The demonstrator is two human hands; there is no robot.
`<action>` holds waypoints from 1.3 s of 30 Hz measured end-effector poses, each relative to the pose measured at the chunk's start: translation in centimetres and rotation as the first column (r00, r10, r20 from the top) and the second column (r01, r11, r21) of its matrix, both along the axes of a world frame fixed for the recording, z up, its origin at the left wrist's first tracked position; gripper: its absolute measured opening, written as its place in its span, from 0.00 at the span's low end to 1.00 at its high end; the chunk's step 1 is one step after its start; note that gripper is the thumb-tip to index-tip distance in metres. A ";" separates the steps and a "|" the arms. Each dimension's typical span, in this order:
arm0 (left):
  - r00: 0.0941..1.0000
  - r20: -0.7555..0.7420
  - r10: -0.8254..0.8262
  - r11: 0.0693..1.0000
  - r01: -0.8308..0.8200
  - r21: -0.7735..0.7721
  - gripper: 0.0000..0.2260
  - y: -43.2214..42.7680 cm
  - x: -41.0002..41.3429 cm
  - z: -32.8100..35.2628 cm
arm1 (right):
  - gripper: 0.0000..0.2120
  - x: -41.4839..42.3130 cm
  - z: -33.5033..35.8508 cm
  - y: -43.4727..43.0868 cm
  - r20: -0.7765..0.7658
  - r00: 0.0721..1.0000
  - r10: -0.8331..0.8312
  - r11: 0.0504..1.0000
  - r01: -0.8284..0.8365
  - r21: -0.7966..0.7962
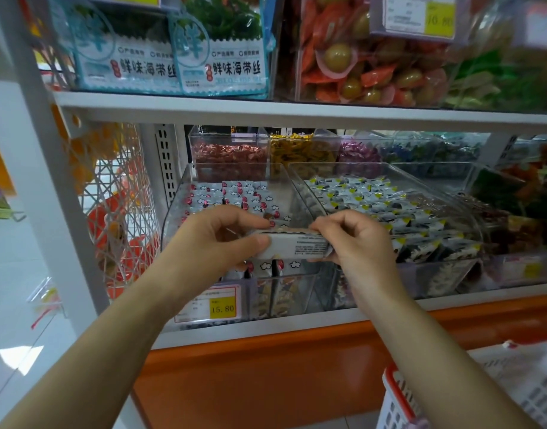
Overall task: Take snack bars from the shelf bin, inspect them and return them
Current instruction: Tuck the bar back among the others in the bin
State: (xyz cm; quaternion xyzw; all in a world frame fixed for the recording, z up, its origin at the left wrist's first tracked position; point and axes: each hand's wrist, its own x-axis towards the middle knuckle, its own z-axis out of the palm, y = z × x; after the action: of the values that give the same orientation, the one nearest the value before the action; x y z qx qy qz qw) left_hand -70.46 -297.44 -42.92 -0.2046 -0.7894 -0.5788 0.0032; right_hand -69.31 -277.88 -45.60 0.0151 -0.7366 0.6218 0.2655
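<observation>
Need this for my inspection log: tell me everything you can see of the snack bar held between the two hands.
The snack bar is a small oblong packet in a smooth white wrapper, tiny dark print on its near side, a dark strip along the top edge. It is held roughly level, lengthwise left to right, over the front of the clear bin. The left hand pinches its left end; the right hand grips its right end.

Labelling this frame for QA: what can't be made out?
Head view only.
Print on the snack bar: too small; its ends sit under the left hand and right hand.
Front of the bin: partly behind both hands.
Red basket: cut off by the bottom edge.
Top-right packets: blurred.
</observation>
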 end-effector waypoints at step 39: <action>1.000 0.009 -0.012 0.991 0.013 -0.131 0.10 -0.7 -1.0 -0.8 | 0.15 -0.2 -0.1 0.4 0.095 0.975 0.201 0.944 -0.167 -0.285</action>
State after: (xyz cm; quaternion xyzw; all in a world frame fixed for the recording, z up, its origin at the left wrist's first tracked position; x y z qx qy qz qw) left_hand -71.47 -298.14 -43.67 -0.2067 -0.8245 -0.5265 -0.0171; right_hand -69.50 -277.45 -45.67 0.0088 -0.6534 0.7399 0.1600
